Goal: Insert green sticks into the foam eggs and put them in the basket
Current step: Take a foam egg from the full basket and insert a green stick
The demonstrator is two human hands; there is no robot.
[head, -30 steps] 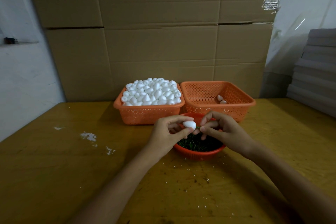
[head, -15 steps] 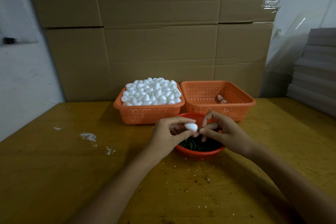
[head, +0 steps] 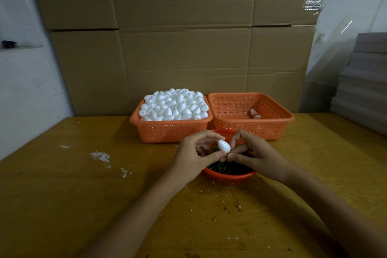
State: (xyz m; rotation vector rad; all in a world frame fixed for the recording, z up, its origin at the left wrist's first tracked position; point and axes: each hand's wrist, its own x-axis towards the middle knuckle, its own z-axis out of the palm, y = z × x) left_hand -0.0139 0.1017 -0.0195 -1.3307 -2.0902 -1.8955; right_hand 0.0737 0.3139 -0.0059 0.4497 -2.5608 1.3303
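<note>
— What had altered over that last second?

— Little, but it mattered. The left hand (head: 193, 154) had turned the foam egg (head: 223, 146) from lying sidelong to tilted, narrow end up. The right hand (head: 259, 153) had closed in until its fingertips touched the egg's lower end. The green sliver seen between them a second before was gone from sight.

— And each grip?

— The left grip pinched the egg between thumb and forefinger. The right grip was narrow, thumb against finger at the egg's base. I judged it held a green stick, though the fingertips hid it.

— So where did the task stand?

— The stick was likely going in, or nearly seated. The egg hung above the red bowl (head: 229, 179) of green sticks (head: 227, 168). It was not yet in the right basket (head: 253, 126), where only two eggs (head: 254, 113) lay. The left basket (head: 171, 131) was piled with a heap of foam eggs (head: 173, 104), so nearly all the work remained.

— And the surroundings?

— A yellow-brown worktop (head: 73, 205), speckled with dark bits and white foam crumbs (head: 100, 156). The baskets stood side by side, rims seemingly touching, before a wall of cardboard cartons (head: 178, 52). Grey boards (head: 366, 81) were stacked at the right, with plastic sheeting (head: 351, 6) behind them.
</note>
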